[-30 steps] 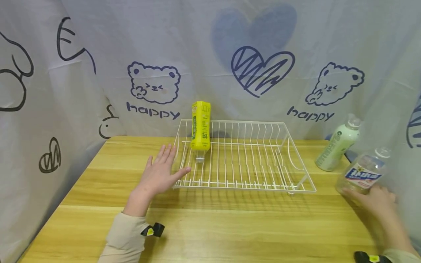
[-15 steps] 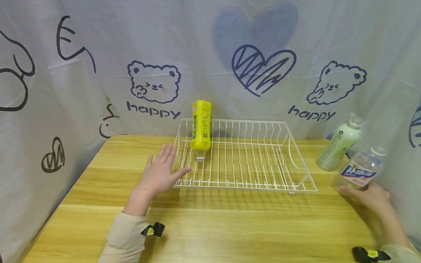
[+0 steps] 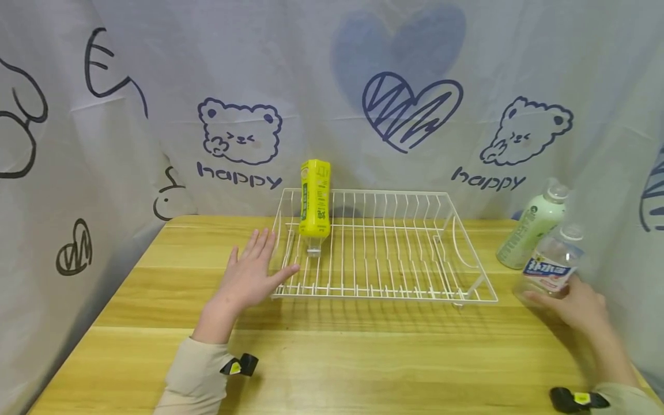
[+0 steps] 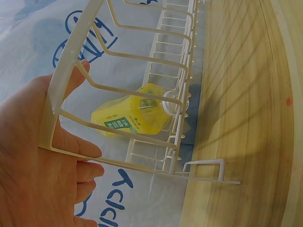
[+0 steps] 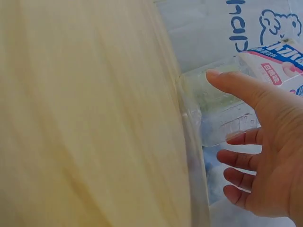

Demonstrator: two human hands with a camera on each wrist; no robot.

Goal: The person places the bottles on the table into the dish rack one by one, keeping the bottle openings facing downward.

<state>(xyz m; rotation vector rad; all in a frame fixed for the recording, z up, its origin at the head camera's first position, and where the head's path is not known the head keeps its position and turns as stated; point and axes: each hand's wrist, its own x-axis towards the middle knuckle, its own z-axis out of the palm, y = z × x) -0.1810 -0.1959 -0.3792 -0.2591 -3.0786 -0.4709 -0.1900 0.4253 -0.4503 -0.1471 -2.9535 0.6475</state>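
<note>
In the head view my right hand grips a clear plastic bottle low on its body. In the right wrist view the thumb and index finger lie on opposite sides of the bottle, the other fingers loosely bent below. My left hand rests spread, fingers straight, at the near left corner of a white wire dish rack; its thumb reaches over the front rail. Inside the rack, toward the left, a yellow bottle leans upside down, cap low among the wires.
A pale green bottle stands just behind the clear one at the table's right edge. The wooden table extends in front of the rack. A white curtain with drawings hangs behind and at both sides.
My right hand has brought the clear bottle leftward, so it now overlaps the green bottle in the head view. My left hand and the yellow bottle stay put.
</note>
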